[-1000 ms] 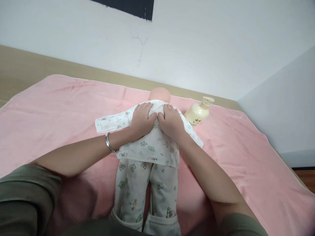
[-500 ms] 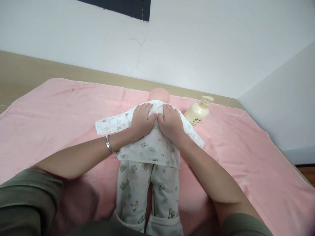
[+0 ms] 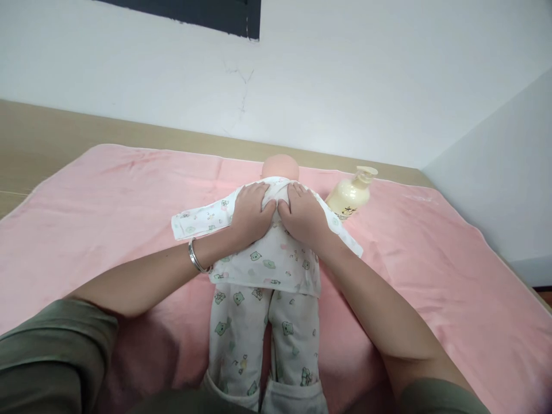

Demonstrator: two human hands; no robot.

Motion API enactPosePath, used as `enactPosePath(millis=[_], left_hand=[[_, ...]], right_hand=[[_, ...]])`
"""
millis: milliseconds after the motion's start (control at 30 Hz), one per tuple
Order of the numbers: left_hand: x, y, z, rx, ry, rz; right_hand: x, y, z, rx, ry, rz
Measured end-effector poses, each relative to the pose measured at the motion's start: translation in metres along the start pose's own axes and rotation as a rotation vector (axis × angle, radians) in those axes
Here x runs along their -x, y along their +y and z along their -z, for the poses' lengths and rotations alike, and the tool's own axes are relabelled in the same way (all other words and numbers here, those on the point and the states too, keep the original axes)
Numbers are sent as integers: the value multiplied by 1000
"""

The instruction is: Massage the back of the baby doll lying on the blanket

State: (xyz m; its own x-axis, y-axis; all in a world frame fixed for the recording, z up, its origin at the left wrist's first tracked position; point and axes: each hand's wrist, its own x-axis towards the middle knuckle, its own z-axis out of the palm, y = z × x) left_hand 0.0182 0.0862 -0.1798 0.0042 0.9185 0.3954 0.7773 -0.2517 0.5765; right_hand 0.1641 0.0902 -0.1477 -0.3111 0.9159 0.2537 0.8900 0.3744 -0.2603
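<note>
A baby doll [image 3: 280,165] lies stretched out in front of me, its smooth head away from me and no face showing. It wears a white shirt [image 3: 267,264] and white trousers [image 3: 241,333], both printed with small green animals. My left hand [image 3: 253,213] rests flat on the left of the doll's upper body, fingers extended. On the other side my right hand [image 3: 304,214] lies the same way, the two thumbs almost meeting in the middle. Neither hand grips anything. Cloth under my palms is hidden.
A pale yellow pump bottle [image 3: 350,196] stands right of the doll's shoulder, close to its sleeve. Under everything spreads a pink blanket [image 3: 431,259] on a wooden surface [image 3: 47,123]. A white wall [image 3: 336,75] rises behind, with a dark panel [image 3: 207,14] at the top.
The whole view has shifted slightly, so the doll, bottle and arms appear a little further right. Both hands keep their place on the shirt.
</note>
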Motion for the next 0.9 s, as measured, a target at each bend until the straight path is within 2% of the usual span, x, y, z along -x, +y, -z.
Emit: enactPosePath(millis=[167,267,467,600,667,833,900], left_hand=[[13,11,6,-126,-46,-114],[15,14,7,-133,-74,-128],[-11,6,16,-64,-168,-9],[-18,5,20,-83,-168,-23],[-13,8,19,-143,-160,-68],[16,17,13,-193,-96,-233],[21,19,12,-175,-89,-249]], right_hand=[[-4,6,2,3,-26,-26],[-5,6,4,12,-54,-20],[19,-16,5,146,-2,32],[34,-26,4,146,30,105],[28,-22,6,89,14,112],[-4,3,11,-31,-63,-68],[-11,7,11,-24,-90,-78]])
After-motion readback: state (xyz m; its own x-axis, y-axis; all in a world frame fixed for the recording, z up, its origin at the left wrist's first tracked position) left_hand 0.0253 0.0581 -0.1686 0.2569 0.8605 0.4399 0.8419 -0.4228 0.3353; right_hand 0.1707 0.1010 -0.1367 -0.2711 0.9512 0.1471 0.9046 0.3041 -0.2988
